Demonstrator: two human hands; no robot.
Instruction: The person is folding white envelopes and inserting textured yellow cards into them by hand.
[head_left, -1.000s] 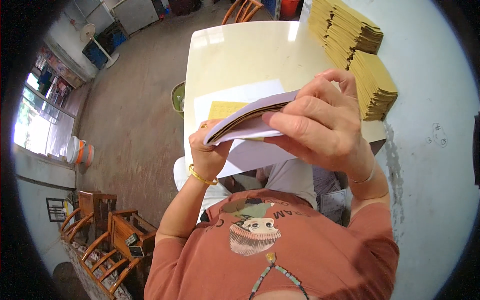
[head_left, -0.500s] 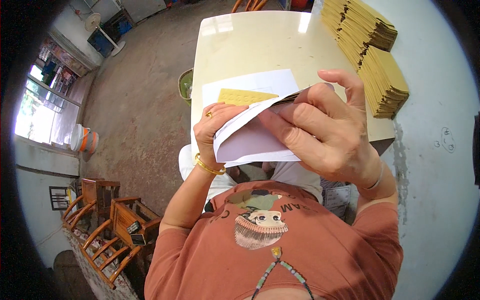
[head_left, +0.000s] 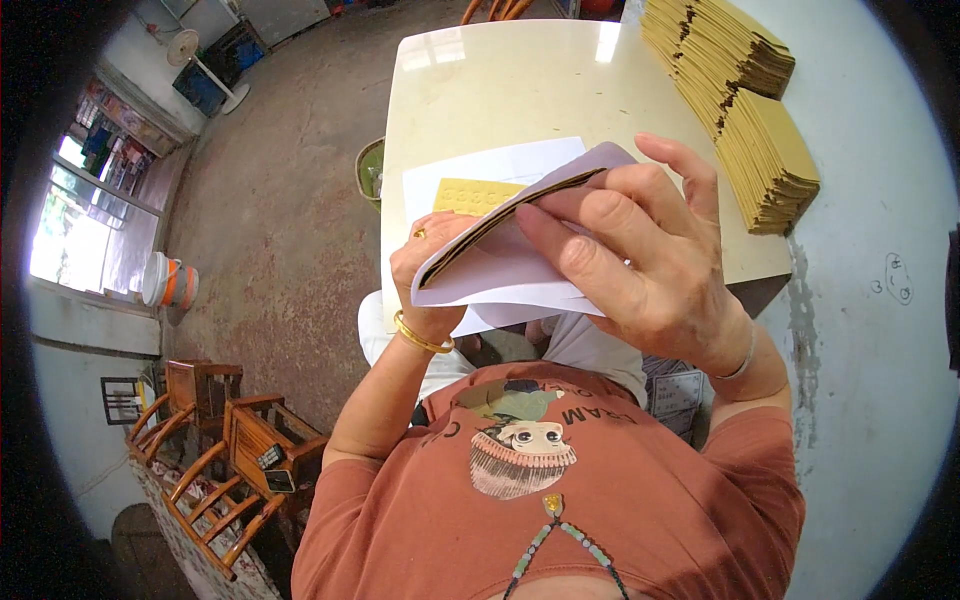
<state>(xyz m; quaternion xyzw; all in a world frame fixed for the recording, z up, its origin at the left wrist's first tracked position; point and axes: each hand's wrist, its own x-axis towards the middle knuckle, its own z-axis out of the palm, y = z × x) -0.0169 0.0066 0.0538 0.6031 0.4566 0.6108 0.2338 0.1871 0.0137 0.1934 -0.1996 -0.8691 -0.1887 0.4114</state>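
A folded white paper (head_left: 545,265) is held tilted above the near part of the table, with the dark brown edges of several thin sheets (head_left: 470,243) showing in its fold. My left hand (head_left: 425,265) grips it from the left side, its fingers partly hidden behind the paper. My right hand (head_left: 660,255) is closed on the right end, thumb and fingers pinching the paper and sheet edges, one finger lifted away. Just beyond, a yellow sheet with raised marks (head_left: 470,193) lies on a flat white paper (head_left: 545,153).
The cream table (head_left: 500,95) carries stacked yellow sheets (head_left: 770,165) along its right side, by the pale wall (head_left: 860,200). A green bin (head_left: 371,172) stands at the table's left edge. Wooden chairs (head_left: 225,470) are at lower left, a white bucket (head_left: 168,280) farther up.
The folded paper has tilted so its fold now faces me, showing the brown sheet edges along its length. My right hand has shifted slightly left, and the paper covers more of the yellow sheet.
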